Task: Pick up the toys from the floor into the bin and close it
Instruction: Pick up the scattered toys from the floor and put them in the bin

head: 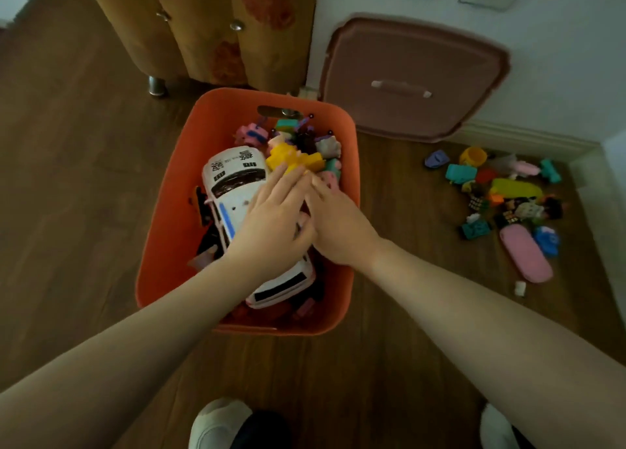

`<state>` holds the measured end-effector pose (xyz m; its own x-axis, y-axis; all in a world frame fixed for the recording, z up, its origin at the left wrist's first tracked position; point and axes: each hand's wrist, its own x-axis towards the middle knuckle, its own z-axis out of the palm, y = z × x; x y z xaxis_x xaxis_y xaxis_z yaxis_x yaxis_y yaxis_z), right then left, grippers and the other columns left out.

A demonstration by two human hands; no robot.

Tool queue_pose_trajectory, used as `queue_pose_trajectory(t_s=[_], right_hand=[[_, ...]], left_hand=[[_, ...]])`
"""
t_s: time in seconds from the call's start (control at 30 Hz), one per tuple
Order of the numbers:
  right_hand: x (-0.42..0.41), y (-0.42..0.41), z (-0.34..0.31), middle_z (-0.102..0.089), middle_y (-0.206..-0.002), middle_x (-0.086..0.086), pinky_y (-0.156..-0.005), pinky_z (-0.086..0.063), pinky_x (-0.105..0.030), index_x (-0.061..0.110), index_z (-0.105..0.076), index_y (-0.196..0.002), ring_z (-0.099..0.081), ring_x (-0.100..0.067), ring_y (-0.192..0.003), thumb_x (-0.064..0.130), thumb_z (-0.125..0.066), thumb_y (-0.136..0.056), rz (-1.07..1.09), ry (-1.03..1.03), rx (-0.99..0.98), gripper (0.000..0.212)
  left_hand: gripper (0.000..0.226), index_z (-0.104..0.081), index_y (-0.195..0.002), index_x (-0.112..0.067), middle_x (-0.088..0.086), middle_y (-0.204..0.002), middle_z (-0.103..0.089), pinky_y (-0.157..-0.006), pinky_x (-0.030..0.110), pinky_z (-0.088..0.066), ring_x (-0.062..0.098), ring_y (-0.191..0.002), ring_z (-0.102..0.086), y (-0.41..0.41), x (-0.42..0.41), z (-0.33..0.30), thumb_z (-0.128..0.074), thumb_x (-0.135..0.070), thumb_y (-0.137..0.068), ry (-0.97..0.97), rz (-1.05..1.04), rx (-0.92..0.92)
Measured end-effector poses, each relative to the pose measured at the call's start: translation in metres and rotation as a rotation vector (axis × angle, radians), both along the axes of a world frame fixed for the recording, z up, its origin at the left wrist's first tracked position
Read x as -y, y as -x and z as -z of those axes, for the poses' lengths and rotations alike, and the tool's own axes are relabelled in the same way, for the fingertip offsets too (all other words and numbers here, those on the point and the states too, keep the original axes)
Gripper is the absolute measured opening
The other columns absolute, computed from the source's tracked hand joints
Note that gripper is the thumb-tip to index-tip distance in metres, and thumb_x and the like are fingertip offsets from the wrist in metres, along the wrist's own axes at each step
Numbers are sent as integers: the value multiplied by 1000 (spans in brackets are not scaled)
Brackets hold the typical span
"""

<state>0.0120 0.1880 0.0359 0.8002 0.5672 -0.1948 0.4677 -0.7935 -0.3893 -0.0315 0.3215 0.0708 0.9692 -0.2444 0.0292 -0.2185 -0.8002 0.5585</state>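
An orange bin (162, 245) stands on the wooden floor, holding a big white toy car (233, 177) and several small toys, among them a yellow toy (291, 159). Both my hands reach into the bin side by side. My left hand (274, 218) lies flat with straight fingers over the car, its fingertips at the yellow toy. My right hand (338, 225) rests next to it with fingers extended over small pink toys. Neither hand visibly grips anything. The bin's pink lid (413, 79) leans against the wall behind. A pile of toys (501, 198) lies on the floor at right.
A wooden cabinet (210, 25) on metal legs stands behind the bin at left. The white wall and baseboard (528, 137) run along the back right, with sockets above. My two shoes (216, 421) show at the bottom edge.
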Motion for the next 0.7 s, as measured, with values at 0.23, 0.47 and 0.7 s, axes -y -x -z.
queue_pose_trajectory(t_s=[0.23,0.47,0.7], right_hand=[[141,9,-8,-42,-145,-12,-115,-28,-37,7,-43,-137,-36,-24,-136,25,-39,-96,43,39,169,45],[338,20,58,-47,-131,-18,-99,-40,-41,3,-53,-123,-48,-35,-119,10,-44,-93,607,172,-132,32],[446,40,105,-45,-132,-15,-95,-45,-40,11,-45,-131,-51,-34,-114,12,-38,-96,680,295,-419,36]], left_hand=[[48,-49,-131,-12,5,-135,-50,-111,42,-29,23,-136,-32,-26,114,0,-42,-27,-86,2,303,108],[56,-30,-144,-22,-2,-147,-33,-114,34,-19,15,-142,-15,-52,248,37,-49,-25,-92,-246,468,-116],[62,-22,-147,-16,6,-151,-27,-112,37,-22,22,-141,-17,-78,346,90,-49,-25,-92,-484,363,-358]])
